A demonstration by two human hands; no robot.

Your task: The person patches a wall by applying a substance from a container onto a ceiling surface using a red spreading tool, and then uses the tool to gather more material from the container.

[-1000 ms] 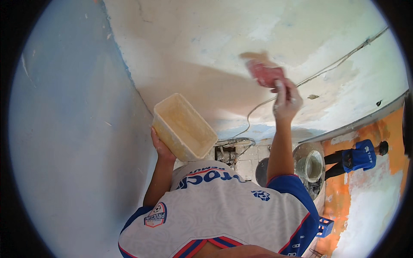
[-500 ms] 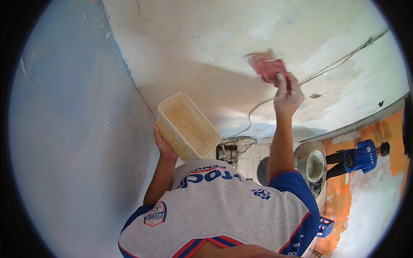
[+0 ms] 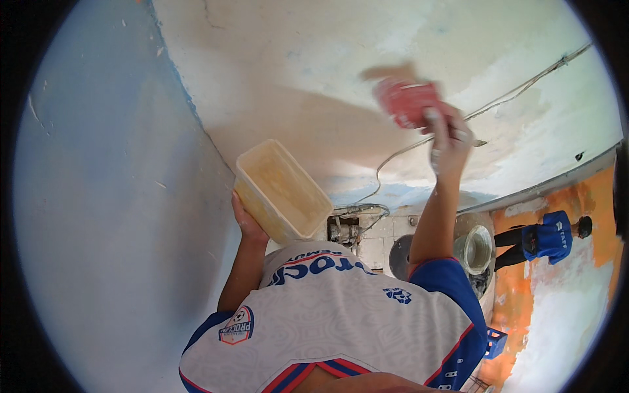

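My left hand (image 3: 247,221) grips the side of a cream rectangular plastic tub (image 3: 283,190), tilted so its smeared inside shows. Pale residue coats the tub's inner walls. In my right hand (image 3: 452,141) is a red, flat putty spreader (image 3: 407,103), streaked with white and blurred by motion. Thumb and fingers pinch its near edge, and white paste marks the fingers. The spreader is close to the patchy cream wall (image 3: 327,59), with a shadow just above it; whether it touches cannot be seen.
A bluish wall (image 3: 105,183) meets the cream one at the left. A loose cable (image 3: 393,155) runs along the cream wall. Lower right are a bucket (image 3: 475,250), a blue crate (image 3: 496,343) and a person in a blue shirt (image 3: 557,238) by an orange wall.
My right hand has shifted slightly to the right, and the spreader has turned a little with it. My left hand and the tub have barely moved.
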